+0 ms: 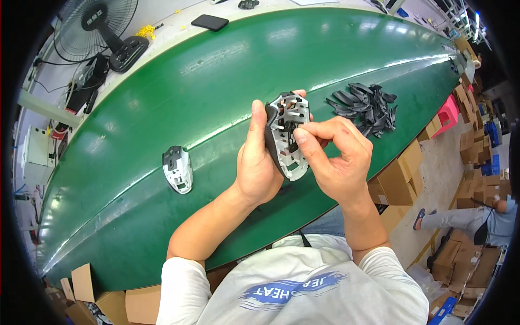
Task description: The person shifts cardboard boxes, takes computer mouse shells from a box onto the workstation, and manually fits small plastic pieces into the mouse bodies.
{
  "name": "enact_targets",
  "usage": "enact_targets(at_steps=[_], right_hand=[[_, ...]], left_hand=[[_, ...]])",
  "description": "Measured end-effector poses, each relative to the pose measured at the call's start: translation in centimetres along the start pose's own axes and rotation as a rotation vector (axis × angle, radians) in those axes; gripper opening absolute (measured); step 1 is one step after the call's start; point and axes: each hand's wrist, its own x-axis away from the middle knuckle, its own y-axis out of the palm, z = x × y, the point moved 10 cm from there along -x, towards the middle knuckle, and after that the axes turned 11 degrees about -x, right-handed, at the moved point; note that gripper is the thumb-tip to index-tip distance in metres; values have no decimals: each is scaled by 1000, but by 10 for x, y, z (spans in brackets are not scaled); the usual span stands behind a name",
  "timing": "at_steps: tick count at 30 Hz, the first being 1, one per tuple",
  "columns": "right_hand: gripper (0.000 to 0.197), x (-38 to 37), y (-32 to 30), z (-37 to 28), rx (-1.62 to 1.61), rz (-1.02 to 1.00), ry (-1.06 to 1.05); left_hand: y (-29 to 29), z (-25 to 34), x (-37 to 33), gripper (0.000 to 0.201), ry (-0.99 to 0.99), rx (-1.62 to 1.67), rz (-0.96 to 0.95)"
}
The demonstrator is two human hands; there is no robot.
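One pale-grey, slotted shell (283, 142) with a black side was above the worktop (233, 76), cradled in your left hand (258, 174); your right hand (345, 161) narrowed at its ribbed inside, its grip unclear.

Green table (130, 130): one.
Bare hands of the wearer: two, left hand (257, 173) and right hand (338, 154), both above the green table.
Mouse shells: two; one raised shell (281, 138) above the green table, one lying shell (177, 170) on it.
Heap of curved black plastic pieces (368, 108): one, on the green table; pieces overlap, well over ten, exact count not possible.
Black phone (210, 22): one, beyond the green table's far edge.
Desk fan (111, 38): one, past the table's far left edge.
Yellow tangle (145, 32): one, beside that same edge.
Pink stool (447, 115): one, right of the table.
Co-worker (498, 225): one, farther right of it.
Cardboard boxes (398, 176): many right of the table, overlapping, no firm count.
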Motion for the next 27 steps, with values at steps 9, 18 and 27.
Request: enact_targets(at_steps=[9,18,27], right_hand=[[17,5,4,-6,254,-166,-205],[22,12,2,-6,311,-197,-299],[20,10,0,-1,357,-255,-287]], left_hand=[[-3,-9,1,71,-61,-7,2],[-3,-21,0,68,-144,12,-27],[8,-29,3,63,-200,-36,-28]])
